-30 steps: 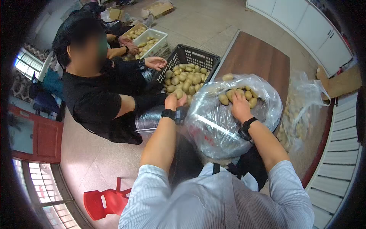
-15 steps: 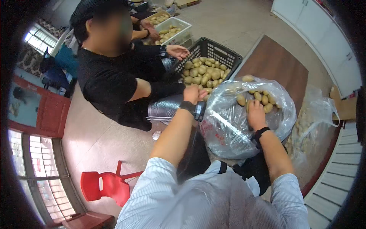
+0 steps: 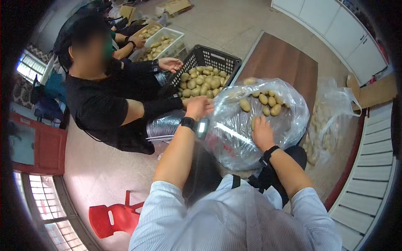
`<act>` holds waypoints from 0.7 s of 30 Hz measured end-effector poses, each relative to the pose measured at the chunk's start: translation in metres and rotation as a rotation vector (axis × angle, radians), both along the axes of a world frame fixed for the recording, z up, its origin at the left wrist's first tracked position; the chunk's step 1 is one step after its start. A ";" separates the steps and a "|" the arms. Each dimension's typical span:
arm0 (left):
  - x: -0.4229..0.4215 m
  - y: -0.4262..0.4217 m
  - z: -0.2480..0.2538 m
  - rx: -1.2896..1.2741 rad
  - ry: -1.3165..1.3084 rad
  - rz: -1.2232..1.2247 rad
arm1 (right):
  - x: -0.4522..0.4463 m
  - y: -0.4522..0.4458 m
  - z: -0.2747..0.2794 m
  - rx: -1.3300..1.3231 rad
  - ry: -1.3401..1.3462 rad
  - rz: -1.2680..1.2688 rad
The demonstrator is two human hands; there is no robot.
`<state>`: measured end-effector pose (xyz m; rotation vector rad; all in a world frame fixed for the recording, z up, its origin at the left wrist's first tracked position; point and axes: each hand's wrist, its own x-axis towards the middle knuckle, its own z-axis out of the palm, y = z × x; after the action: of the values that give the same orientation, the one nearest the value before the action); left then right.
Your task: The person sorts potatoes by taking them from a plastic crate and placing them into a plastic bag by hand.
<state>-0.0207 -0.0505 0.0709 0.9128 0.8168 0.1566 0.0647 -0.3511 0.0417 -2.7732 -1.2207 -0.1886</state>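
A large clear plastic bag (image 3: 289, 125) lies wide open in front of me, with several potatoes (image 3: 272, 101) at its far side. My right hand (image 3: 263, 134) is inside the bag, its fingers closed round a potato (image 3: 253, 122) that is mostly hidden. My left hand (image 3: 200, 107) is between the bag's left rim and a black crate (image 3: 228, 62) full of potatoes. Its fingers stretch toward the bag, and I see nothing in them.
A co-worker in black (image 3: 94, 90) sits at the left, one hand (image 3: 170, 64) by the crate. Beyond stands a white crate (image 3: 178, 37) of potatoes. A brown board (image 3: 284, 58) lies behind the bag, a filled plastic bag (image 3: 328, 121) at right, a red chair (image 3: 111, 217) at lower left.
The whole view has shifted, so things appear farther left. My right hand has drawn slightly toward me, away from the potatoes in the bag. My left hand's fingers have straightened toward the bag.
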 end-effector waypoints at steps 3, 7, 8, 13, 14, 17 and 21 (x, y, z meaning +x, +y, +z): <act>-0.005 -0.004 0.004 0.028 -0.006 -0.034 | -0.002 0.001 -0.001 0.086 0.071 0.045; -0.009 -0.011 0.007 0.037 -0.063 -0.008 | -0.007 0.000 -0.001 0.029 0.226 -0.020; -0.009 -0.012 0.012 0.039 -0.066 -0.008 | -0.007 0.000 0.000 0.016 0.264 -0.040; -0.006 -0.010 0.004 0.028 -0.033 -0.096 | 0.004 -0.001 -0.018 0.097 0.308 -0.091; -0.005 -0.005 -0.005 0.029 -0.036 -0.101 | 0.013 -0.003 -0.030 0.237 0.351 -0.033; -0.005 -0.005 -0.005 0.017 -0.029 -0.178 | 0.026 0.001 -0.038 0.521 0.746 -0.184; -0.007 -0.010 0.005 0.018 -0.026 -0.214 | 0.020 0.009 -0.021 0.958 1.582 -0.595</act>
<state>-0.0274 -0.0601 0.0755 1.0068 0.6898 -0.0106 0.0846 -0.3418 0.0207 -1.4429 0.1474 0.9102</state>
